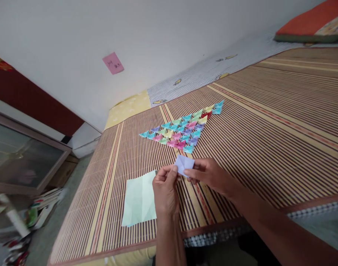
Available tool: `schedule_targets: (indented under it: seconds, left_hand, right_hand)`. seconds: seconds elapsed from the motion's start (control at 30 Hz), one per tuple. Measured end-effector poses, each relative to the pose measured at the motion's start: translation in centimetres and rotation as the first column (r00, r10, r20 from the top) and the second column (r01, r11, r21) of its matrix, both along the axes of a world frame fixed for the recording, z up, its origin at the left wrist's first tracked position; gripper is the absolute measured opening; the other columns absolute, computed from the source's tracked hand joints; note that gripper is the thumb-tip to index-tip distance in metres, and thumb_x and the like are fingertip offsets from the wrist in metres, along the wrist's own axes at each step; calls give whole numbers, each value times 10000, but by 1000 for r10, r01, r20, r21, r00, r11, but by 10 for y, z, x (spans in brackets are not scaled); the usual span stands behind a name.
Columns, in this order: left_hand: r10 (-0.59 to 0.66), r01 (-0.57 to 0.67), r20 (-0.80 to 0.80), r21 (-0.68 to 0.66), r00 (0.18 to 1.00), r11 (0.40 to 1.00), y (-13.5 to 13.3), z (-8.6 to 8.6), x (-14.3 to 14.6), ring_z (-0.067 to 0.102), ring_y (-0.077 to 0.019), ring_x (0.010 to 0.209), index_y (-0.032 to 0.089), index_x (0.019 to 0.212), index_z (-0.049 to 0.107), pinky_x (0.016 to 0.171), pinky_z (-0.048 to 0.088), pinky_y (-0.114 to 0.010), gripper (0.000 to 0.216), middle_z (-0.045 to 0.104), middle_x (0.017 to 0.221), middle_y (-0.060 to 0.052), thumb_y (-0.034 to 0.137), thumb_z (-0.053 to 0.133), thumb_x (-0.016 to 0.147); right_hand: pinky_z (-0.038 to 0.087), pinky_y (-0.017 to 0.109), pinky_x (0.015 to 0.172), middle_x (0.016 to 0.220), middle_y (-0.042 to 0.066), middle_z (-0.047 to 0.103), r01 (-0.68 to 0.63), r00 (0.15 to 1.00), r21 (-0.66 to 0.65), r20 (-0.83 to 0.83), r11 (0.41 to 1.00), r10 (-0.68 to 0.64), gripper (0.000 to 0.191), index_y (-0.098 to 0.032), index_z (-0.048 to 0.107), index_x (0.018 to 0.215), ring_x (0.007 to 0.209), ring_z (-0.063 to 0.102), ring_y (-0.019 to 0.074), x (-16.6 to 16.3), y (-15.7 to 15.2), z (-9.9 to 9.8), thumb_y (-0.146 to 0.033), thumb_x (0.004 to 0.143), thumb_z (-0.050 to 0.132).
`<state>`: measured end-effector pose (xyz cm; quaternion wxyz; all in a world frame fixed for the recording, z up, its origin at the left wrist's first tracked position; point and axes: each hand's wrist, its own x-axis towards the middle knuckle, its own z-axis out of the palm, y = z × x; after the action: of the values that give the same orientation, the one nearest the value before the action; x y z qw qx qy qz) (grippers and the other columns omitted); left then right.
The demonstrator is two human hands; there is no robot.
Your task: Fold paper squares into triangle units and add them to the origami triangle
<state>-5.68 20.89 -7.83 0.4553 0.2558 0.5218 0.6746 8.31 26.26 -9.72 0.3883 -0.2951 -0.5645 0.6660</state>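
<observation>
A small folded piece of lavender paper [185,164] is held up between my two hands, above the striped mat [241,140]. My left hand [166,184] pinches its left edge between thumb and fingers. On the other side, my right hand [209,173] grips its right edge, the thumb lying across its front. Beside my left wrist lie pale green sheets [140,199] with fold creases, their right edge partly hidden by the hand. Beyond my hands, many folded paper pieces [176,136] in blue, pink, green, yellow, purple and red form a triangle on the mat.
A white wall [163,40] carrying a pink note [113,63] rises behind the mat. At the far right is an orange folded cushion or quilt [310,22]. Left of the bed stand a glass-fronted cabinet [24,155] and clutter [44,210] on the floor.
</observation>
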Motion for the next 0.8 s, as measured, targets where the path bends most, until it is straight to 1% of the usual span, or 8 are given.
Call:
schedule_targets:
  seconds: [0.13, 0.27, 0.37, 0.43, 0.53, 0.6, 0.7, 0.8]
  left_hand:
    - [19, -21, 83, 16, 996, 1000, 1, -1, 0, 532, -88, 554, 144, 689, 714, 596, 426, -204, 283, 633, 569, 20, 324, 912, 597]
    - [-97, 98, 165, 1, 981, 995, 0, 0, 2, 558, -84, 592, 133, 706, 714, 620, 442, -193, 274, 703, 669, -22, 286, 915, 601]
    - [-158, 159, 164, 6, 974, 987, -1, 0, 4, 555, -82, 590, 138, 734, 716, 602, 429, -186, 273, 691, 664, -12, 289, 910, 616]
    - [-158, 158, 116, 9, 981, 987, -2, -1, 4, 528, -77, 549, 148, 745, 712, 581, 416, -185, 268, 641, 589, 20, 304, 900, 636]
    - [-102, 101, -63, -8, 993, 995, -3, 2, 3, 462, -64, 470, 154, 792, 729, 540, 390, -181, 213, 547, 482, 66, 305, 857, 712]
    - [-78, 79, -166, -4, 983, 997, -5, 7, 3, 501, -71, 482, 162, 912, 754, 553, 417, -189, 208, 602, 531, 55, 297, 820, 768]
    - [-102, 107, -204, 16, 974, 994, -9, 14, 3, 634, -111, 583, 183, 1053, 752, 622, 492, -226, 263, 747, 732, -14, 309, 777, 823]
    - [-123, 132, -187, 36, 975, 991, -11, 15, 2, 694, -145, 668, 189, 987, 774, 687, 525, -255, 196, 783, 803, -50, 322, 758, 843]
  right_hand:
    - [501, 236, 550, 629, 5, 679, 48, 999, 30, -14, 998, -47, 256, -170, 648, 678, 552, 605, 119, -2, -3, 3, -368, 820, 727]
    - [468, 218, 530, 613, -23, 643, 181, 983, 66, -31, 981, -179, 169, -175, 652, 752, 535, 567, 105, 1, -2, 6, -317, 838, 687]
    - [396, 202, 458, 569, -57, 565, 203, 979, 77, -48, 976, -200, 166, -175, 662, 802, 465, 481, 85, 3, -1, 8, -328, 865, 655]
    - [368, 203, 435, 581, -56, 564, 205, 979, 111, -45, 972, -201, 172, -174, 675, 834, 452, 464, 82, 4, -2, 10, -336, 883, 646]
    - [425, 221, 485, 632, -26, 627, 261, 963, 242, -6, 935, -268, 148, -180, 693, 864, 520, 554, 111, 4, -6, 13, -309, 909, 634]
    - [468, 239, 547, 667, -13, 665, 298, 943, 366, 33, 882, -332, 123, -192, 706, 891, 587, 615, 134, 4, -9, 15, -267, 927, 616]
    - [494, 257, 619, 755, -1, 723, 319, 911, 513, 66, 797, -407, 131, -213, 720, 917, 662, 662, 147, 4, -13, 15, -207, 938, 591]
    - [527, 272, 688, 845, 10, 756, 331, 910, 522, 43, 786, -412, 132, -227, 720, 944, 756, 706, 167, 4, -14, 14, -193, 938, 592]
